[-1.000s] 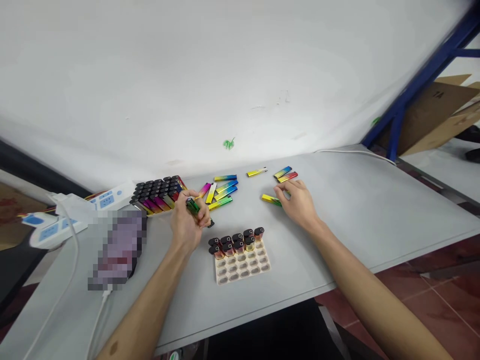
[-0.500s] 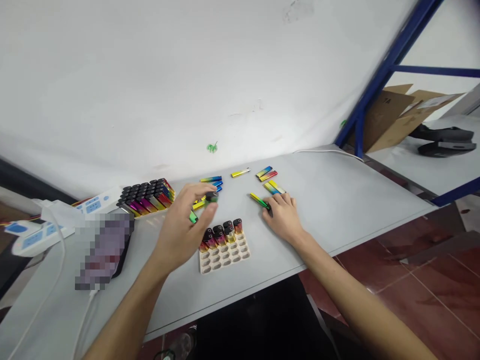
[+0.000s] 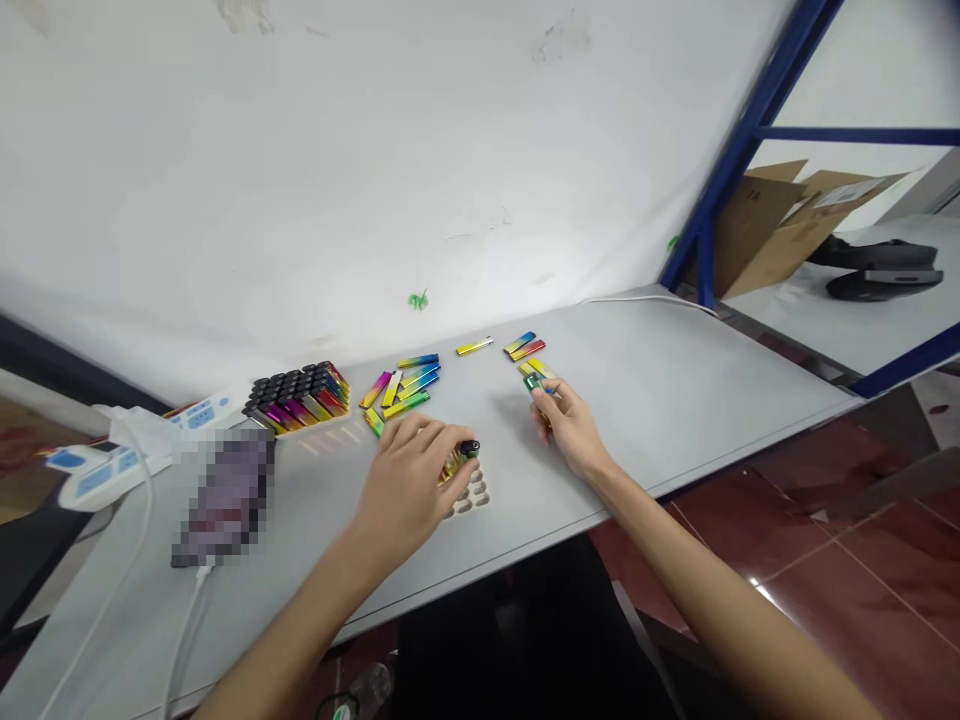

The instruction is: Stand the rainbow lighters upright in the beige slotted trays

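Observation:
My left hand (image 3: 412, 490) is over the pale holed tray (image 3: 478, 492) and pinches a lighter with a black top (image 3: 469, 449). The hand covers most of the tray and the lighters standing in it. To the right, above the table, my right hand (image 3: 568, 425) grips a green lighter (image 3: 533, 383) between thumb and fingers. Just behind that hand lie yellow lighters (image 3: 534, 368). Several loose lighters, among them a green and yellow one (image 3: 406, 404), lie beyond my left hand.
A full block of upright lighters (image 3: 300, 395) stands at the left, beside a phone (image 3: 229, 490) with a cable and a white power strip (image 3: 120, 468). Near the wall lie a yellow lighter (image 3: 475, 346) and a red one (image 3: 525, 350). Cardboard boxes (image 3: 772, 225) sit behind the blue frame (image 3: 705, 235).
My left hand has moved right and down with its lighter, over the tray. My right hand has picked up the green lighter from the table. The view has shifted slightly.

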`<state>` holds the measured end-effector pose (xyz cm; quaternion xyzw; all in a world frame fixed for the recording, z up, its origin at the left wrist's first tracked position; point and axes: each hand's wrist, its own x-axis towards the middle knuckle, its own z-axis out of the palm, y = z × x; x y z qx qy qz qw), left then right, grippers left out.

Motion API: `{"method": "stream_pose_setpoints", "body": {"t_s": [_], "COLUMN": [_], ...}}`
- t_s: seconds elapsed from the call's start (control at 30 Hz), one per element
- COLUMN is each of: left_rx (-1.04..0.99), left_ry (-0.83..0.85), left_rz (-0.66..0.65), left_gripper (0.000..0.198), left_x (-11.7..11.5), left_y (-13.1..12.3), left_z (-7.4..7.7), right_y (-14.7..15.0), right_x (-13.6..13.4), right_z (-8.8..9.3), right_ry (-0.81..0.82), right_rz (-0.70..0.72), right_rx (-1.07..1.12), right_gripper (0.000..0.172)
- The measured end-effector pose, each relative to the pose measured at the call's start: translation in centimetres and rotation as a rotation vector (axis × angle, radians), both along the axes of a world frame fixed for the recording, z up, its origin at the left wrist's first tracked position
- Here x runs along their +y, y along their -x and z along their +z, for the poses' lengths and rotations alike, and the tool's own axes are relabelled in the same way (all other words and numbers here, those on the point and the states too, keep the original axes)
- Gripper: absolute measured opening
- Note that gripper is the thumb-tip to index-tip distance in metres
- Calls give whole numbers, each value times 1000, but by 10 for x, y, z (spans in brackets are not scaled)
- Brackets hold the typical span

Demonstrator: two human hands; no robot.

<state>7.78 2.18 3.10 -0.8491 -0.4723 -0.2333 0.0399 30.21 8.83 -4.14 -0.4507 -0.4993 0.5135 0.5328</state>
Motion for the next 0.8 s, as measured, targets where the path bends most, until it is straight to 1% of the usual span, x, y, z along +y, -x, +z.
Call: {"method": "stream_pose_setpoints", "body": {"t_s": [0.13, 0.27, 0.4, 0.53, 0.63, 0.7, 0.73, 0.8], "left_rx": [89, 70, 60, 59, -13, -81, -114, -182], "left_ry": [-74, -145, -126, -96, -51, -22, 1, 80], "left_rz": [18, 43, 40, 51, 72, 91, 99, 112], "left_gripper": [12, 15, 14, 21, 21, 21, 22, 27], "left_x": [4, 7, 8, 7, 9, 12, 15, 22], "left_y": [-1, 1, 4, 6, 7, 7, 7, 7], "left_z": [-11, -15, -19, -20, -16, -10, -6, 4], "right_y": [0, 0, 0, 1, 3, 5, 7, 13], "right_x": [-1, -2, -2, -3, -3, -2, 0, 6], "right_z": [0, -1, -2, -3, -2, 2, 5, 14], "right_ry": [-6, -6, -13, -7, -12, -21, -27, -41], "right_rz": [17, 30, 41, 45, 48, 73, 105, 216], "right_rx": [-133, -193, -231, -246, -231, -181, -145, -50], "right_gripper": [33, 30, 27, 26, 25, 26, 27, 28]}}
